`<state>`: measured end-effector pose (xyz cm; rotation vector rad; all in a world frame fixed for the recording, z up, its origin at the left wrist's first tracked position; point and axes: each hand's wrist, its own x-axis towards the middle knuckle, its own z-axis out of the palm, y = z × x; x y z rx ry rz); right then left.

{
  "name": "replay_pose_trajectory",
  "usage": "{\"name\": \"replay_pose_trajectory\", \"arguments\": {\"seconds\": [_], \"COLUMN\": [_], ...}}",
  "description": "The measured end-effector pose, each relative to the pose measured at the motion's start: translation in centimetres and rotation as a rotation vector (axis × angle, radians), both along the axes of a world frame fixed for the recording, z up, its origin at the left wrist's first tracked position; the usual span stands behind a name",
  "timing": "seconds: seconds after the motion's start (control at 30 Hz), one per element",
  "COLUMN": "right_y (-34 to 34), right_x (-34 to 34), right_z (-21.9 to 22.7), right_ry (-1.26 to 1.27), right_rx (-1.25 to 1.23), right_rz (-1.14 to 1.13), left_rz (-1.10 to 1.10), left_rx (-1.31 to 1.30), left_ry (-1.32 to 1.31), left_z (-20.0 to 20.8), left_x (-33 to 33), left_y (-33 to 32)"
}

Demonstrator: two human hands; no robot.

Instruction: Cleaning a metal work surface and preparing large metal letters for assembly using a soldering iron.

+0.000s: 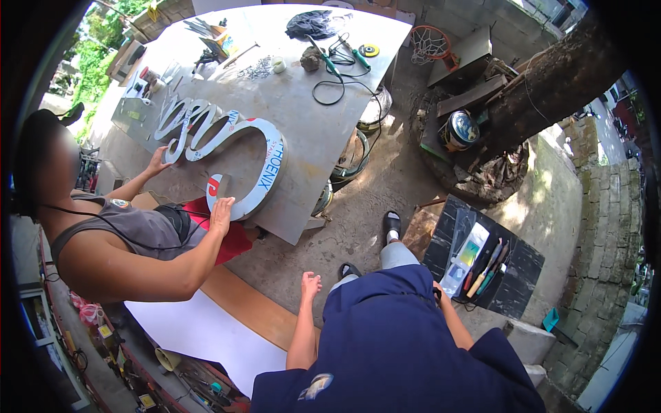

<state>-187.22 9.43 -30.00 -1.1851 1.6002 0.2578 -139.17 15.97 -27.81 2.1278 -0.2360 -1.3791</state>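
Note:
My left hand (311, 284) hangs in the air beside my body, its fingers loosely bent and apart with nothing in them. At my right hip, my right hand (441, 296) is partly hidden by my dark blue shirt; its fingers are curled around a small dark thing that I cannot make out. A person on the left touches a large curling script sign (272, 172) with both hands. The sign is made of deep metal strips with a printed film on its face, and it lies on a metal-topped table (303, 131).
Two green-handled corded tools (330, 65), a grinding disc (370, 50) and a black bag (308, 25) lie on the table's far part. Right of me, a dark marbled board (441, 241) bears several hand tools (490, 268). A tree trunk (551, 76) leans across the right; white sheet (200, 330) lies lower left.

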Motion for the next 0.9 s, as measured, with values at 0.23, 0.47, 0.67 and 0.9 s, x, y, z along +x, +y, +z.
{"name": "replay_pose_trajectory", "arguments": {"seconds": [0.23,0.47,0.67,0.9], "right_y": [-21.2,-34.6,-35.9,-35.8], "right_x": [-3.5,-3.9,-1.4,0.0], "right_z": [2.6,4.4,4.8,6.9], "right_ry": [0.084,0.039,-0.013,-0.249], "right_rx": [-0.072,-0.287,-0.244,-0.331], "right_rz": [-0.178,-0.301,-0.332,-0.340], "left_rz": [0.043,-0.010,-0.362,-0.512], "left_rx": [0.259,0.094,0.019,0.009], "left_ry": [-0.062,-0.642,-0.284,-0.051], "left_z": [-1.8,-0.4,1.4,0.9], "left_x": [-6.4,-11.4,-7.6,-2.5], "left_y": [-1.6,-10.9,-22.7,-35.8]}}
